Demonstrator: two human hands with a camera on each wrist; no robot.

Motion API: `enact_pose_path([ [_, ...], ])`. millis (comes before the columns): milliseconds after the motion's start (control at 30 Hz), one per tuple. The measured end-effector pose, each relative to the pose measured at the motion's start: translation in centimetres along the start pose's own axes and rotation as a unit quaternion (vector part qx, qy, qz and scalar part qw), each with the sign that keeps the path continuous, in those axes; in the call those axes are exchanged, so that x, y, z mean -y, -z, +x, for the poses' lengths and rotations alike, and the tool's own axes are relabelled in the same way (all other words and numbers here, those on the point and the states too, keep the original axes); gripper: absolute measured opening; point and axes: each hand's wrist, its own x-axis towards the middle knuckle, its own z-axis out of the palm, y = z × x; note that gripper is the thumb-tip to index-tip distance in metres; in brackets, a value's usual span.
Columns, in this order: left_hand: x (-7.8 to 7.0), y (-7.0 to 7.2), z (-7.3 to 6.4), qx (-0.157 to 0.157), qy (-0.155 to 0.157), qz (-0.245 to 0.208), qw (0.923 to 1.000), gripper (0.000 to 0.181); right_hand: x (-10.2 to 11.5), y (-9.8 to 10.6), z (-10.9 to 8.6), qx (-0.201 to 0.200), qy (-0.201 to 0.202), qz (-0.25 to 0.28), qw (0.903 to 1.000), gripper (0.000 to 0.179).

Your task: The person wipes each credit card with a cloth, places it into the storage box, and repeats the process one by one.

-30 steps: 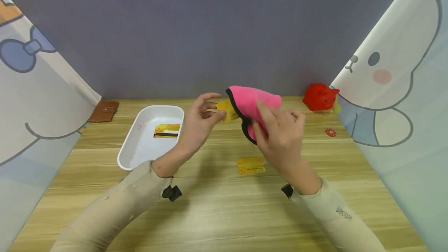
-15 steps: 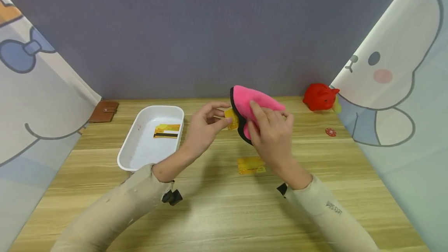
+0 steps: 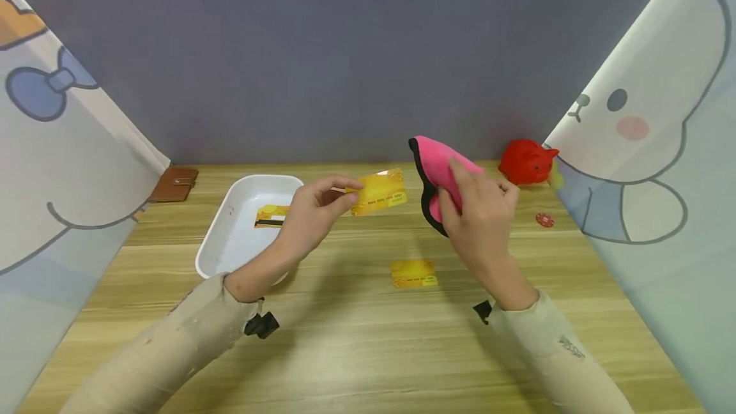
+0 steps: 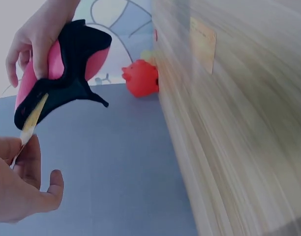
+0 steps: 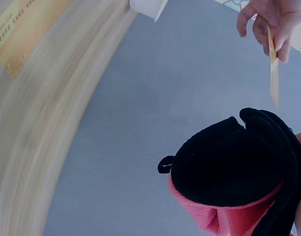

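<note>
Here, a yellow card [image 3: 379, 193] is pinched at its left end between thumb and fingers of the left hand [image 3: 313, 214], raised above the table [image 3: 368, 350]. A pink cloth [image 3: 438, 163] is gripped by the partly curled right hand [image 3: 482, 223], just right of the card, not touching it. Wiping is judged to be in hand; next, the card probably needs to be lowered into the white tray [image 3: 227, 251] at left.
</note>
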Motion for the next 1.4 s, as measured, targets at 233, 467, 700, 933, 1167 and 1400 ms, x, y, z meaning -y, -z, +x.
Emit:
enact_pose_path([
  [233,0.1,0.6,0.4,0.028,-0.058,0.038,0.9972,0.036,-0.3,0.5,0.3,-0.017,0.008,0.005,0.9998,0.029],
  [467,0.3,0.3,0.6,-0.002,-0.128,0.093,0.9874,0.036,-0.4,0.6,0.2,-0.025,0.005,0.005,0.9997,0.029],
  [700,1.0,-0.3,0.3,-0.061,-0.209,0.123,0.9682,0.017,-0.4,0.5,0.0,-0.025,0.003,0.005,0.9997,0.03],
  [933,1.0,-0.7,0.4,-0.067,-0.217,0.092,0.9695,0.003,-0.5,0.5,0.0,-0.02,0.002,0.003,0.9998,0.031],
  [1167,0.4,-0.7,0.6,-0.04,-0.098,0.031,0.9939,0.025,-0.4,0.4,0.0,-0.016,-0.002,0.005,0.9999,0.031],
  [1400,0.3,-0.5,0.8,-0.017,-0.064,-0.007,0.9978,0.049,-0.3,0.3,0.0,-0.015,-0.002,0.008,0.9999,0.032],
])
